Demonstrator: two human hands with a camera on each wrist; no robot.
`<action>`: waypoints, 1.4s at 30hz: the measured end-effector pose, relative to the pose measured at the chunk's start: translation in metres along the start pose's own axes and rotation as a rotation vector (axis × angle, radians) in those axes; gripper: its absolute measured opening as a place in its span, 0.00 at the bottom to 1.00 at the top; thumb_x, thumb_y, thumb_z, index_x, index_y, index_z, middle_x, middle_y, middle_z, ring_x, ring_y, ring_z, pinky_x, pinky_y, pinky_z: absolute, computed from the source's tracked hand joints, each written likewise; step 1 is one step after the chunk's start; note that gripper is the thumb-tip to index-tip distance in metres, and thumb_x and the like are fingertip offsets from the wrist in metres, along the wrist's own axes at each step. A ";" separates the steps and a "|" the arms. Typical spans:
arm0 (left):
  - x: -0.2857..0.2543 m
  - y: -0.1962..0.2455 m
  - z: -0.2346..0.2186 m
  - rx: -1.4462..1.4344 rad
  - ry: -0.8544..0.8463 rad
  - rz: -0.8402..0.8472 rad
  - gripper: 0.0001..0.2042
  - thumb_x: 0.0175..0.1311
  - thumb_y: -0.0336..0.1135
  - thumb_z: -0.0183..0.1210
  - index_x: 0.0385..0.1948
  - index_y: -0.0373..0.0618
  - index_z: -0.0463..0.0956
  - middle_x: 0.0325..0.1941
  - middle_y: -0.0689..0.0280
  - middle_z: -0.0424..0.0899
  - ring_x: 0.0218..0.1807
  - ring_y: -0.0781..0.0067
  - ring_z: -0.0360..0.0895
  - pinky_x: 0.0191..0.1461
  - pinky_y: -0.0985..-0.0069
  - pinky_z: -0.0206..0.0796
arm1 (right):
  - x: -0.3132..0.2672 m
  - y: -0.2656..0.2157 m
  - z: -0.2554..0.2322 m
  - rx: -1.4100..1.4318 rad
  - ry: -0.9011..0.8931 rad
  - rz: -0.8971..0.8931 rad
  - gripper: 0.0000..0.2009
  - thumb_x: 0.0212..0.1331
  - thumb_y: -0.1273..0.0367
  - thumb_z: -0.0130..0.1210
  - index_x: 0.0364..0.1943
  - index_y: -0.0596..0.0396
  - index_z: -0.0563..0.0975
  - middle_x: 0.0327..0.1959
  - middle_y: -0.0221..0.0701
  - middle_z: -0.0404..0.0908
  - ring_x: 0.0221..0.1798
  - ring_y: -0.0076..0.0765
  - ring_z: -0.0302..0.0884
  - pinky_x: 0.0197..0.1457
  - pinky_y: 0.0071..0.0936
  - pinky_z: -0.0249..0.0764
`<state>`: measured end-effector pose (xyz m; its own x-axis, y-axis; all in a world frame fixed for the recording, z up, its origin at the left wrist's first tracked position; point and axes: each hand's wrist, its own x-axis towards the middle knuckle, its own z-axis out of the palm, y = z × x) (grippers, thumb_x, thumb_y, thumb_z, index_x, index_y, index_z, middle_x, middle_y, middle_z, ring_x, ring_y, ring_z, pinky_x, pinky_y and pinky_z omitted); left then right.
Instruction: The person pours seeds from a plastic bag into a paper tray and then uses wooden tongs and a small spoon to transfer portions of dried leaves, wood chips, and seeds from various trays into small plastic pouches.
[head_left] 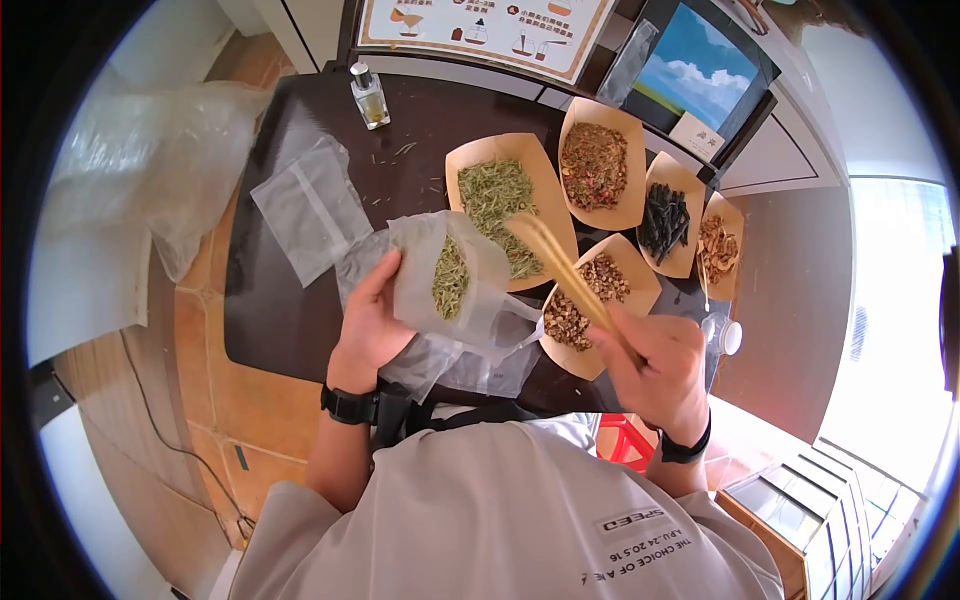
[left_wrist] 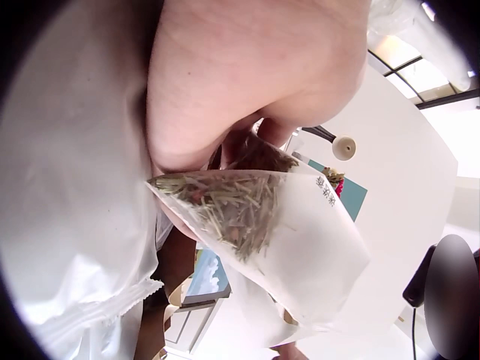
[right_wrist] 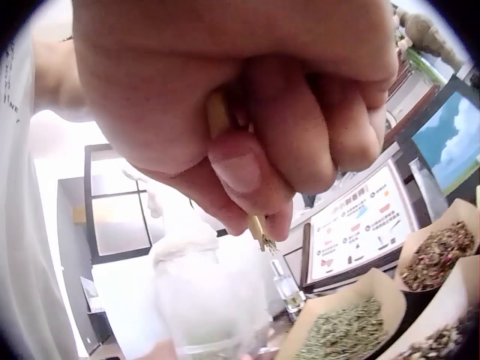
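My left hand (head_left: pixel 376 318) holds a translucent pouch (head_left: pixel 412 262) with green dried herb (head_left: pixel 450 280) inside; in the left wrist view the pouch (left_wrist: pixel 315 232) hangs beneath the hand (left_wrist: pixel 262 67). My right hand (head_left: pixel 655 372) grips wooden tongs (head_left: pixel 562 268), their tips over the paper tray of green herb (head_left: pixel 495 190), right of the pouch. Seen from the right wrist, the fingers (right_wrist: pixel 240 169) curl round the tongs (right_wrist: pixel 218 116), and bits of herb show at the tips. Empty pouches (head_left: pixel 312 210) lie left of the filled one.
Paper trays hold reddish mixed herbs (head_left: pixel 594 168), brown chopped pieces (head_left: pixel 568 322), dark strips (head_left: pixel 664 222) and orange-brown pieces (head_left: pixel 717 250). A small glass bottle (head_left: pixel 370 98) stands at the back left; a clear bottle (head_left: pixel 722 336) is at the right. A printed sign (head_left: pixel 480 35) stands behind.
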<state>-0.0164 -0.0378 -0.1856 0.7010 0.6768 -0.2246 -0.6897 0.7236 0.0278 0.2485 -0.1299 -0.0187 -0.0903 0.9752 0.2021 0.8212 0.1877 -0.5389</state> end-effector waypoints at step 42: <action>-0.001 -0.001 0.004 0.059 0.022 0.031 0.20 0.78 0.40 0.40 0.63 0.37 0.69 0.64 0.56 0.76 0.65 0.59 0.74 0.71 0.59 0.63 | 0.008 0.026 0.020 -0.123 -0.034 0.129 0.08 0.57 0.69 0.64 0.24 0.54 0.77 0.12 0.39 0.70 0.16 0.50 0.73 0.19 0.40 0.67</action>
<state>-0.0154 -0.0383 -0.1813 0.6747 0.6967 -0.2437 -0.6989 0.7092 0.0926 0.2576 -0.1150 -0.0474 0.0031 0.9941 0.1082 0.8897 0.0467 -0.4541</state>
